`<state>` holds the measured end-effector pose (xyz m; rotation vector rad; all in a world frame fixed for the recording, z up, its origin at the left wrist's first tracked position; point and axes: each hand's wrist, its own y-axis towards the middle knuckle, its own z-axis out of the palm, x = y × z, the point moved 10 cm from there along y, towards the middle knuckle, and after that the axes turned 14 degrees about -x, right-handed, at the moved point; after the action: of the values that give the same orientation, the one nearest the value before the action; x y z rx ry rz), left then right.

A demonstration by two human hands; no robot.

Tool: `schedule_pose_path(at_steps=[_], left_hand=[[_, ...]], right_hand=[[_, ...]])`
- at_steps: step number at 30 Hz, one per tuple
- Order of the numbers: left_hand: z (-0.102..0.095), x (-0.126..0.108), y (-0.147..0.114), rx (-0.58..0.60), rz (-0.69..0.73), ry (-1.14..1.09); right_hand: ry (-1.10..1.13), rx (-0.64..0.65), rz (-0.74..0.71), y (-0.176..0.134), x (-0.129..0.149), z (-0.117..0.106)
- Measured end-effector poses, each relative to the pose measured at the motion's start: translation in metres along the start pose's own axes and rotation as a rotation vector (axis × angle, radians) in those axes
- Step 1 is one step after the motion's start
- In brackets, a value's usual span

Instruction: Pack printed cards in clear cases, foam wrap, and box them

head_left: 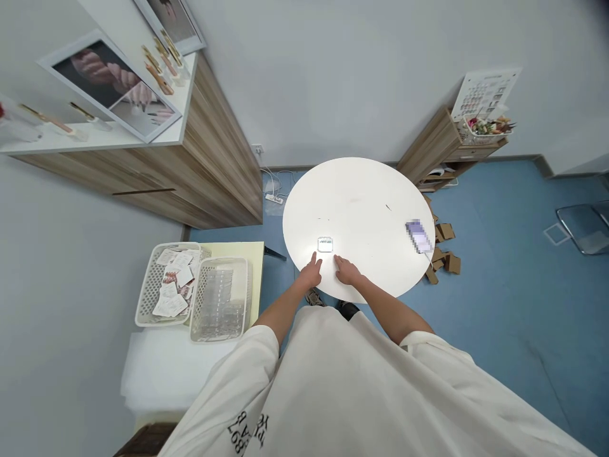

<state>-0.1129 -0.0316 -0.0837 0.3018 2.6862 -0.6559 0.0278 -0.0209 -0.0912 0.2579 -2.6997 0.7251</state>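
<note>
A small, flat, clear rectangular case lies near the front edge of a white round table. What is inside it is too small to make out. My left hand rests just in front of the case's left corner, its index finger stretched out and the thumb apart. Over the table's edge, my right hand reaches toward the case's right corner with its fingers extended. Neither hand holds anything that I can see, and a small gap shows between the fingertips and the case.
A pixelated phone-like device with a cable lies at the table's right. To my left, one white basket holds paper cards and another holds clear cases. Cardboard pieces lie on the floor. A wooden cabinet stands at the back left.
</note>
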Motion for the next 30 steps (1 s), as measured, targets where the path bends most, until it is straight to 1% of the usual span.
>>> schedule_pose_path(at_steps=[3, 6, 9, 11, 14, 18, 21, 24, 27, 30], left_hand=[[0.006, -0.001, -0.021, 0.007, 0.002, 0.011], [0.007, -0.004, -0.039, -0.026, 0.006, 0.010], [0.003, -0.007, -0.056, -0.095, -0.019, -0.008], [0.002, -0.009, -0.070, -0.138, -0.055, -0.024], [0.005, -0.016, -0.099, -0.203, -0.108, -0.059], [0.022, -0.021, -0.150, -0.266, -0.176, -0.122], [0.038, -0.012, -0.193, -0.299, -0.236, -0.132], [0.051, 0.005, -0.232, -0.324, -0.304, -0.116], [0.057, 0.026, -0.264, -0.356, -0.374, -0.106], [0.063, 0.048, -0.292, -0.359, -0.434, -0.114]], right_hand=[[-0.013, 0.026, 0.018, -0.017, -0.004, 0.008], [-0.014, 0.047, 0.029, -0.032, -0.005, 0.013], [-0.034, 0.003, 0.003, -0.046, -0.003, 0.012], [-0.050, -0.045, -0.043, -0.056, 0.001, 0.009], [-0.054, -0.101, -0.128, -0.076, 0.010, 0.012], [-0.022, -0.124, -0.226, -0.106, 0.031, 0.030], [0.012, -0.099, -0.289, -0.130, 0.055, 0.051], [0.040, -0.055, -0.355, -0.153, 0.082, 0.070], [0.058, -0.011, -0.398, -0.171, 0.107, 0.083], [0.064, 0.025, -0.409, -0.183, 0.128, 0.093]])
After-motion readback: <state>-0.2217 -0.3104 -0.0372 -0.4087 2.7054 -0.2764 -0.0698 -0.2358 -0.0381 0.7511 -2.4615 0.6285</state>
